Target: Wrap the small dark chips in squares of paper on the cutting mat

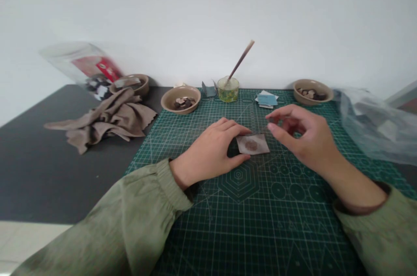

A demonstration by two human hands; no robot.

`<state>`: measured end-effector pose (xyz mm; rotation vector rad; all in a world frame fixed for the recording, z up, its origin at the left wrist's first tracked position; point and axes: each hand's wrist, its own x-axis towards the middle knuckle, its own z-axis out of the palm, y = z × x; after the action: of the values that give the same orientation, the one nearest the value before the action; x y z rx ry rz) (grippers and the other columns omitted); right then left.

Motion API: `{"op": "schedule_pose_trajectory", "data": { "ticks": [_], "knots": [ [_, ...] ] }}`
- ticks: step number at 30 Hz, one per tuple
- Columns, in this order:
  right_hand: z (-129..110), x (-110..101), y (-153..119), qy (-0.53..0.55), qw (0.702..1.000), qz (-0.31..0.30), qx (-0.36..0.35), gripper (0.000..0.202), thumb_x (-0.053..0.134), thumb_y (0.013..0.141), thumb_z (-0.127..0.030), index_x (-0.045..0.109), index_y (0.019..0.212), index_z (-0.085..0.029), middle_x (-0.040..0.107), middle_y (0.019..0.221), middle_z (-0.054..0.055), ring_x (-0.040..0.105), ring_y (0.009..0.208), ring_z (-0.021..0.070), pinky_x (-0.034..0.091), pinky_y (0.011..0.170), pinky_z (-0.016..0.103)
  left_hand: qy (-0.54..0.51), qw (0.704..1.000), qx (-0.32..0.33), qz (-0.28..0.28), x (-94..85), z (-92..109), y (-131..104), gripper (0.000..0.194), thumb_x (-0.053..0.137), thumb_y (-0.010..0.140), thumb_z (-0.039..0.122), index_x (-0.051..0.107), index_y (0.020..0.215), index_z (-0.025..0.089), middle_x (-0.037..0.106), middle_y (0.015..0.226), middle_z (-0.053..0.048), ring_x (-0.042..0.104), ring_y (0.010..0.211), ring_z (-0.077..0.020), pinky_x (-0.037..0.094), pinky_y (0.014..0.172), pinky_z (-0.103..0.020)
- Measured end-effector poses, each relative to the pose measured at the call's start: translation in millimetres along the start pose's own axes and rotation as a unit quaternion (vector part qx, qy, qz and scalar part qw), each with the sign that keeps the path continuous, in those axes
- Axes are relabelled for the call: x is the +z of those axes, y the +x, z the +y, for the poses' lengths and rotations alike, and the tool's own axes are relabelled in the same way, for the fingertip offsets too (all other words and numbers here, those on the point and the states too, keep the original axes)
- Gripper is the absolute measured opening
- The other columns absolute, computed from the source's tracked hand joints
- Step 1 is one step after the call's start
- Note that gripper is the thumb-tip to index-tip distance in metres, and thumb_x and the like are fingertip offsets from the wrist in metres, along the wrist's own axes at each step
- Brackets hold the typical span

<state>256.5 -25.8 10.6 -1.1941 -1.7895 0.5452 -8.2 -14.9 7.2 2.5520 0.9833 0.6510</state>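
A small pale square coin holder with a brown round coin-like disc in its middle lies on the green cutting mat. My left hand steadies it from the left, thumb at its near edge and index finger at its far edge. Just beyond and to the right, my right hand hovers over the mat in a pinch. Something small and dark seems to sit between its thumb and index fingertip, too blurred to name.
At the back stand a left bowl and a right bowl, both with small dark and tan pieces. Between them are a yellow-green cup holding a brush-like stick and blue-white cards. A brown cloth and plastic bag flank the mat.
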Motion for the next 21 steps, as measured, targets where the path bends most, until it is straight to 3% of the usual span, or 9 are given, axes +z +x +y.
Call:
{"op": "schedule_pose_trajectory", "data": {
  "ticks": [3, 7, 11, 21],
  "knots": [
    [2.4, 3.7, -1.8, -0.12, 0.986, -0.092, -0.075, 0.014, 0.081, 0.096, -0.03, 0.078, 0.108, -0.023, 0.074, 0.087, 0.001, 0.055, 0.062, 0.0146, 0.044, 0.062, 0.033, 0.002, 1.0, -0.005, 0.001, 2.0, -3.6, -1.0, 0.049, 0.084, 0.094, 0.033, 0.07, 0.139, 0.02, 0.072, 0.134, -0.011, 0.065, 0.129, -0.0312, 0.054, 0.118, -0.052],
    [11.2, 9.0, -2.5, -0.176, 0.965, -0.177, -0.082, 0.012, 0.079, 0.098, -0.03, 0.077, 0.108, -0.023, 0.076, 0.096, 0.002, 0.063, 0.075, 0.0179, 0.045, 0.069, 0.033, -0.003, 1.0, -0.008, -0.004, 3.5, -4.8, -1.2, 0.041, 0.082, 0.097, 0.028, 0.072, 0.136, 0.02, 0.072, 0.132, -0.011, 0.064, 0.13, -0.0304, 0.054, 0.119, -0.051],
    [15.6, 11.6, -2.6, -0.179, 0.962, -0.187, -0.083, 0.01, 0.075, 0.1, -0.028, 0.075, 0.108, -0.023, 0.075, 0.099, 0.003, 0.069, 0.083, 0.0201, 0.047, 0.073, 0.033, -0.012, 1.0, -0.02, 0.001, 3.4, -2.7, -1.6, 0.042, 0.082, 0.096, 0.029, 0.072, 0.136, 0.02, 0.071, 0.133, -0.01, 0.065, 0.13, -0.0291, 0.055, 0.119, -0.048],
    [17.7, 17.7, -4.5, -0.197, 0.959, -0.171, -0.109, 0.007, 0.073, 0.101, -0.029, 0.073, 0.106, -0.024, 0.074, 0.094, 0.003, 0.07, 0.08, 0.0208, 0.049, 0.073, 0.035, -0.03, 0.999, -0.042, -0.006, 4.9, -2.0, -2.3, 0.037, 0.079, 0.096, 0.027, 0.078, 0.132, 0.017, 0.069, 0.131, -0.011, 0.064, 0.129, -0.0294, 0.054, 0.121, -0.051]
  ]
}}
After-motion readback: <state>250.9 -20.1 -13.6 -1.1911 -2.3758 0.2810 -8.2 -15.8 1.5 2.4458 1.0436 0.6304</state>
